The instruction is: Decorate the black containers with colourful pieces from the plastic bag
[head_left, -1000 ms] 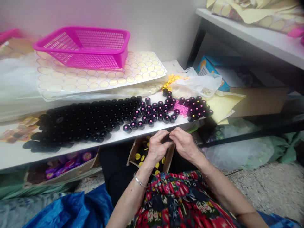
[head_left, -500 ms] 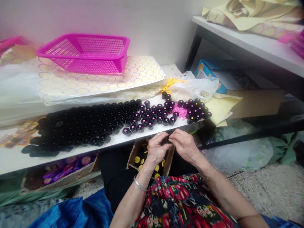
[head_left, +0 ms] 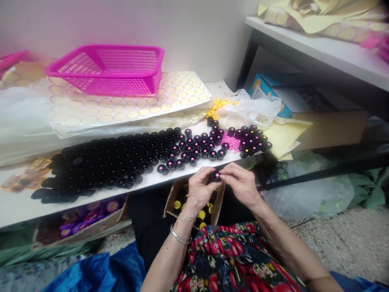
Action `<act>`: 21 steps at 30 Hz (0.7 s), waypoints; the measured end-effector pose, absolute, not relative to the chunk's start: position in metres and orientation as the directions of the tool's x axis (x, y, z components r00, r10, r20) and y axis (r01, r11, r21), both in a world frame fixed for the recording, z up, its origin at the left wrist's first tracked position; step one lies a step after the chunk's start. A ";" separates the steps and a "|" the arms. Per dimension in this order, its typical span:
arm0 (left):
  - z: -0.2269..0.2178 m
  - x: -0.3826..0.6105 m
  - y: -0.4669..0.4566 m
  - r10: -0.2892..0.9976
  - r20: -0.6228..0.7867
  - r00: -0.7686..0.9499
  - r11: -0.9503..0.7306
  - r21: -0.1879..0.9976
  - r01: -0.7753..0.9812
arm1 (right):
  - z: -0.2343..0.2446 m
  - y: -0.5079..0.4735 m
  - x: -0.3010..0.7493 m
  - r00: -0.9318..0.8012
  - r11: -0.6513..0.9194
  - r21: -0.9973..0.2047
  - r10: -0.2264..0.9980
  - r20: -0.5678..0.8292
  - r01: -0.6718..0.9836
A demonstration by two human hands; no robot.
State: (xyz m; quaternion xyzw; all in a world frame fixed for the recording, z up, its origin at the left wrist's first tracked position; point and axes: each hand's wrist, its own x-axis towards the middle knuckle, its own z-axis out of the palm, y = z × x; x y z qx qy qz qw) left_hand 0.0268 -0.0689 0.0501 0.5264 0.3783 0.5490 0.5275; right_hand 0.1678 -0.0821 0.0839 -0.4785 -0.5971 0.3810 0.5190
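My left hand (head_left: 200, 190) and my right hand (head_left: 241, 184) meet just below the front edge of a white shelf board (head_left: 18, 207). Both pinch one small black cap (head_left: 216, 175) with a pink dot on top. Directly under them a small cardboard box (head_left: 173, 194) holds black and yellow pieces. On the board lie several rows of black caps (head_left: 109, 160); those to the right (head_left: 197, 148) carry pink dots. A little heap of pink dots (head_left: 232, 142) sits among them.
A pink mesh basket (head_left: 106, 69) stands on sheets of round stickers (head_left: 127, 105) at the back. Plastic bags (head_left: 255, 107) and yellow sheets (head_left: 284, 138) lie right of the caps. A dark metal rack (head_left: 319, 52) rises at right. Another box (head_left: 85, 219) sits under the board.
My hands have stayed together at the board's edge and risen slightly. The cap between my fingers has turned, so its pink dot now shows.
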 end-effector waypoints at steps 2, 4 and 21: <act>0.053 0.024 -0.067 0.986 0.134 0.094 -0.115 0.975 -0.190 | 0.082 -0.081 0.169 0.053 0.252 -0.953 0.963 0.264 0.171; 0.061 0.018 -0.059 0.993 0.095 0.065 -0.083 0.981 -0.173 | 0.080 -0.079 0.170 0.099 0.247 -0.954 0.959 0.266 0.171; 0.099 0.028 0.161 0.992 -0.011 0.124 -0.064 0.809 0.584 | 0.055 -0.073 0.192 0.122 0.187 -0.951 0.967 0.221 0.246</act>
